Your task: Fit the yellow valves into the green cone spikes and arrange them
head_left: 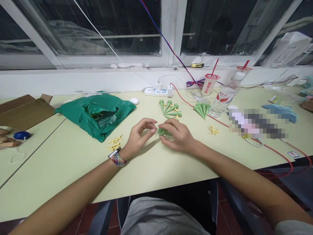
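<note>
Left of the hands, a crumpled green plastic bag (97, 117) lies partly open with something dark inside, near small yellow plastic pieces (114, 143). The left hand (141, 137) curves loosely, empty, its fingers just beside the short green plastic cup (163, 132) that the right hand (177, 134) grasps; tapered green cones (170, 109) lie beyond.

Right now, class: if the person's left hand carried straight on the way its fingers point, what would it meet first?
Probably the green plastic piece held in the right hand, just past the fingertips of the left hand. Depth is hard to judge from this head view.
</note>
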Demonstrator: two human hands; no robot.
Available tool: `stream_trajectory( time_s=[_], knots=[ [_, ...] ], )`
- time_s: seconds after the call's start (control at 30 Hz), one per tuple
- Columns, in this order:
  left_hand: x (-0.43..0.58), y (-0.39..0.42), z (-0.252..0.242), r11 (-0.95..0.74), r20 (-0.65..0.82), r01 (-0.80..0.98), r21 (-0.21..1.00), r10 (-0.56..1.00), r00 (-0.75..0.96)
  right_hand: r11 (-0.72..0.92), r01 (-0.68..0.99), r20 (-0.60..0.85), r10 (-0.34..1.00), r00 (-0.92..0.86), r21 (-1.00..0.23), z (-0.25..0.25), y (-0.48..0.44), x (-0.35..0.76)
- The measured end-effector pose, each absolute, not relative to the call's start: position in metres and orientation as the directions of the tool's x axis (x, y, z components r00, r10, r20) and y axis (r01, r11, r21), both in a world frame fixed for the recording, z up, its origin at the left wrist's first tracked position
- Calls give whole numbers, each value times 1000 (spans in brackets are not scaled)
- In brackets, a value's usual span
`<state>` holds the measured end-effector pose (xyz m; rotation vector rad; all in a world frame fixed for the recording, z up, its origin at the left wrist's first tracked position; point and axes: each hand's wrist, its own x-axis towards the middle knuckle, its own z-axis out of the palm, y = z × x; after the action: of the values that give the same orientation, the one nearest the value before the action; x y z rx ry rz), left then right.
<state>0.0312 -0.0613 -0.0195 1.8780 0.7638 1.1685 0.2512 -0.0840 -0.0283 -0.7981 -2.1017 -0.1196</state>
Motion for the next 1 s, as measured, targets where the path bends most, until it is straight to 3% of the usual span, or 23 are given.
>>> stream_trajectory(
  time_s=[0.07, 0.13, 0.27, 0.6, 0.7, 0.87, 1.0],
  knots=[
    [33, -63, -20, -540, 447, 82, 837, 763, 467, 853, 490, 809, 411, -420, -178, -31, -82, 248],
    [35, -63, -22, -549, 433, 113, 828, 754, 493, 871, 447, 816, 404, -414, -205, -32, -81, 247],
    [38, -63, -24, -506, 385, 166, 846, 796, 466, 861, 439, 788, 449, -422, -256, -31, -81, 248],
    [33, -56, -22, -350, 315, 50, 936, 889, 331, 762, 511, 654, 626, -424, -398, -36, -79, 254],
    [31, -50, -27, -297, 294, -33, 954, 914, 279, 727, 581, 669, 639, -378, -366, -36, -72, 262],
    [29, -44, -31, -200, 223, -124, 972, 950, 219, 600, 778, 627, 682, -375, -187, -34, -53, 285],
    [29, -44, -31, -199, 223, -123, 972, 947, 230, 575, 795, 589, 716, -375, -193, -36, -41, 300]
  ],
)
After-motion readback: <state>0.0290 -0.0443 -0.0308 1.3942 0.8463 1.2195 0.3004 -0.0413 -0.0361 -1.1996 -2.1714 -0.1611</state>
